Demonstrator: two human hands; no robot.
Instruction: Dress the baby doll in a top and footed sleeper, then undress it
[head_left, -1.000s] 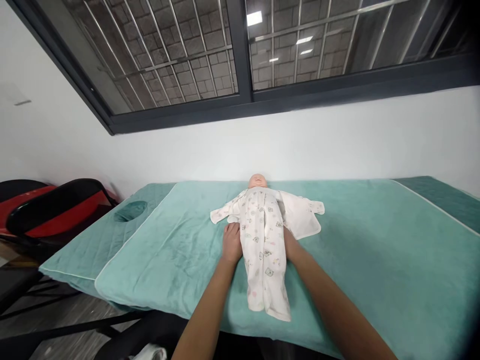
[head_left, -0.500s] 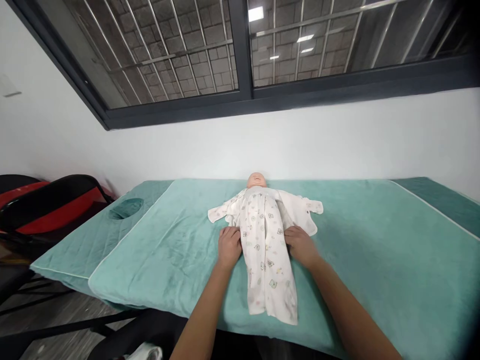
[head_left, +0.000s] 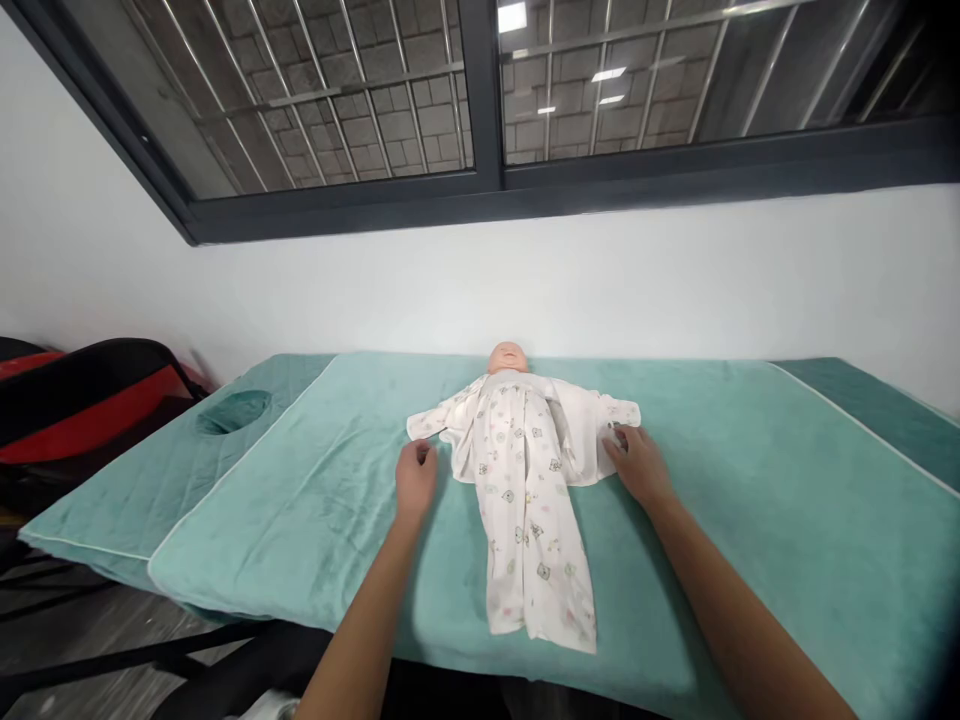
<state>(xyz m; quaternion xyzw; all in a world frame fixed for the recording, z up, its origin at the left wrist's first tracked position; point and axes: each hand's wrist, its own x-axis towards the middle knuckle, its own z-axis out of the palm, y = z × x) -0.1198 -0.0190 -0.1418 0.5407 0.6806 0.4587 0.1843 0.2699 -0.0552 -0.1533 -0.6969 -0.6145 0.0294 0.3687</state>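
Note:
A baby doll lies face up, its pinkish head (head_left: 508, 356) toward the wall. Spread over it is a white long-sleeved baby shirt (head_left: 585, 440), arms outstretched. Printed white baby trousers (head_left: 525, 520) lie along the front, legs toward me. My left hand (head_left: 416, 482) is just below the shirt's left sleeve, fingers loosely curled with a small gap, and no cloth shows in it. My right hand (head_left: 639, 465) is at the shirt's right flap, thumb and forefinger apart, fingertips touching or just over the flap's edge.
A teal cover (head_left: 300, 520) spreads over the padded bed, which has a round face hole (head_left: 234, 411) at its left end. Red and black chairs (head_left: 97, 400) stand to the left. Behind the bed rises a white wall (head_left: 360, 290) under a dark-framed window (head_left: 337, 210).
Both hands have left the trousers' sides and moved outward and up, the left toward the left sleeve, the right to the right flap. That flap now hangs straighter. The view has shifted slightly.

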